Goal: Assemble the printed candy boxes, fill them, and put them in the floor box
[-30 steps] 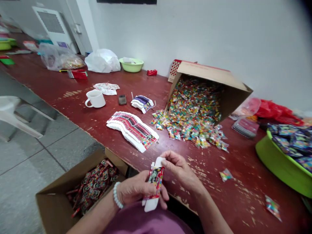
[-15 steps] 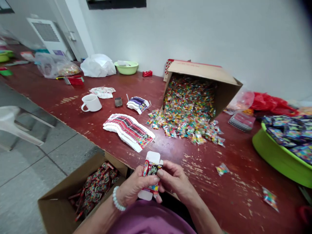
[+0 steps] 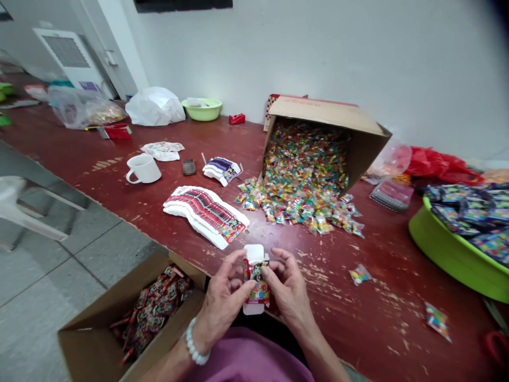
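Note:
A small red printed carton [image 3: 256,278] with white end flaps sticking out at top and bottom is held upright at the table's near edge. My left hand [image 3: 228,289] grips its left side, thumb on the front. On the right side, my right hand [image 3: 287,281] pinches the carton near its upper edge. A fanned stack of flat red cartons [image 3: 204,212] lies beyond my left hand. Small candy packets [image 3: 298,204] spill from a tipped cardboard box [image 3: 368,151] farther back.
An open box [image 3: 83,339] of filled red cartons [image 3: 159,305] stands below the table's edge at left. A white mug [image 3: 147,168] and purple carton stack [image 3: 221,170] are farther back. A green basin [image 3: 449,260] of packets sits right, near two loose candy packets [image 3: 437,320].
The carton has moved slightly right and turned more upright. My left fingers now sit higher along its side, and the view has shifted a little.

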The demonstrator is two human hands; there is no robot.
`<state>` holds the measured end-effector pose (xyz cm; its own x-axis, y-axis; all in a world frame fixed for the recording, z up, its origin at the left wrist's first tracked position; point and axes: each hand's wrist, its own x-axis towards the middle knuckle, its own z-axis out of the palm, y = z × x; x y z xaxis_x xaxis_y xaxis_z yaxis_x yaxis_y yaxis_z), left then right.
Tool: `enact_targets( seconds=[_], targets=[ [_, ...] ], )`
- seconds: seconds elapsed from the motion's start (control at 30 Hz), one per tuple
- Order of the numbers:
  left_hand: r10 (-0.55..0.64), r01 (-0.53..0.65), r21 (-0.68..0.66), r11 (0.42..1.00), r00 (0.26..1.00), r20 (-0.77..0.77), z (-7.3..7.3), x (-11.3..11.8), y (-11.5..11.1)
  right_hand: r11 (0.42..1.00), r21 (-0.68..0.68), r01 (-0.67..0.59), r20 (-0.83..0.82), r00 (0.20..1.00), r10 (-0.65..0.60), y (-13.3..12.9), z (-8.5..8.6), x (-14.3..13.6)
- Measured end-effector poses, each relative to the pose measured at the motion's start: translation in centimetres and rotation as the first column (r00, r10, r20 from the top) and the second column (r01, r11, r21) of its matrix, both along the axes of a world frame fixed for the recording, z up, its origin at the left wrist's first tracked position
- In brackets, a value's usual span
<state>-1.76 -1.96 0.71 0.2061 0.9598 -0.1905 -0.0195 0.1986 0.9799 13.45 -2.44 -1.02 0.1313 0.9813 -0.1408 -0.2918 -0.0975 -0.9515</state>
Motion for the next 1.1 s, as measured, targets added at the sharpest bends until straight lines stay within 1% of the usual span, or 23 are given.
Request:
enact_targets(
  seconds=[0.07,0.13,0.23,0.3,0.33,0.37,0.43,0.5,0.57,0.63,0.7,0.77,0.83,0.87,0.9,0.97,1.03,1.1],
  targets=[
    [-0.008,0.008,-0.003,1.000,1.000,0.024,-0.1,0.0,0.0,0.997,0.064,-0.033,0.029,0.999,0.031,-0.3,-0.2,0.0],
    [-0.048,0.050,-0.027,0.998,0.996,0.076,-0.1,-0.1,0.2,0.994,0.096,-0.058,0.075,0.996,0.051,-0.4,-0.3,0.3],
    [-0.125,0.134,-0.068,0.989,0.985,0.122,0.1,-0.4,0.5,0.994,0.075,-0.082,0.171,0.983,0.068,-0.4,-0.4,1.3],
    [-0.141,0.147,-0.062,0.987,0.985,0.094,0.4,-0.5,0.8,0.992,0.043,-0.123,0.230,0.967,0.110,-0.2,-0.3,2.0],
    [-0.143,0.146,-0.046,0.988,0.988,0.061,0.6,-0.5,0.8,0.988,0.014,-0.154,0.234,0.961,0.146,0.0,-0.2,2.3],
    [-0.143,0.144,-0.024,0.989,0.989,0.020,0.8,-0.5,0.9,0.983,-0.018,-0.182,0.216,0.959,0.182,0.1,0.0,2.5],
    [-0.145,0.146,0.020,0.989,0.987,-0.067,1.1,-0.5,1.0,0.973,-0.076,-0.218,0.129,0.965,0.226,0.4,0.3,2.7],
    [-0.141,0.149,0.051,0.988,0.982,-0.126,1.3,-0.5,1.1,0.973,-0.094,-0.209,0.019,0.977,0.211,0.6,0.5,2.7],
    [-0.139,0.150,0.068,0.986,0.980,-0.139,1.4,-0.5,1.1,0.976,-0.088,-0.200,-0.053,0.979,0.196,0.7,0.6,2.6],
    [-0.154,0.164,0.078,0.983,0.980,-0.123,1.3,-0.5,1.1,0.971,-0.076,-0.225,-0.044,0.974,0.222,0.6,0.7,2.5],
    [-0.150,0.154,0.069,0.986,0.987,-0.059,1.2,-0.4,1.0,0.970,-0.054,-0.236,0.041,0.970,0.238,0.5,0.6,2.5],
    [-0.101,0.101,0.010,0.995,0.993,0.056,1.0,-0.1,0.9,0.978,-0.011,-0.208,0.137,0.969,0.207,0.3,0.5,2.6],
    [-0.022,0.038,-0.087,0.996,0.984,0.177,0.8,0.2,0.7,0.984,0.039,-0.172,0.203,0.966,0.161,0.2,0.3,2.6],
    [-0.005,0.038,-0.141,0.989,0.974,0.225,0.8,0.4,0.5,0.985,0.061,-0.162,0.228,0.963,0.144,0.2,0.2,2.6],
    [-0.013,0.066,-0.193,0.979,0.964,0.265,0.6,0.5,0.4,0.985,0.078,-0.154,0.253,0.959,0.130,0.2,0.1,2.7],
    [-0.073,0.174,-0.282,0.943,0.939,0.336,0.3,0.7,0.2,0.979,0.111,-0.170,0.317,0.940,0.127,0.1,0.1,2.7],
    [-0.118,0.268,-0.354,0.896,0.912,0.393,-0.1,0.8,0.0,0.959,0.151,-0.241,0.419,0.894,0.159,0.0,0.2,2.9],
    [-0.101,0.287,-0.409,0.866,0.903,0.418,-0.4,0.8,0.1,0.929,0.186,-0.320,0.509,0.840,0.187,0.0,0.7,2.9]
  ],
)
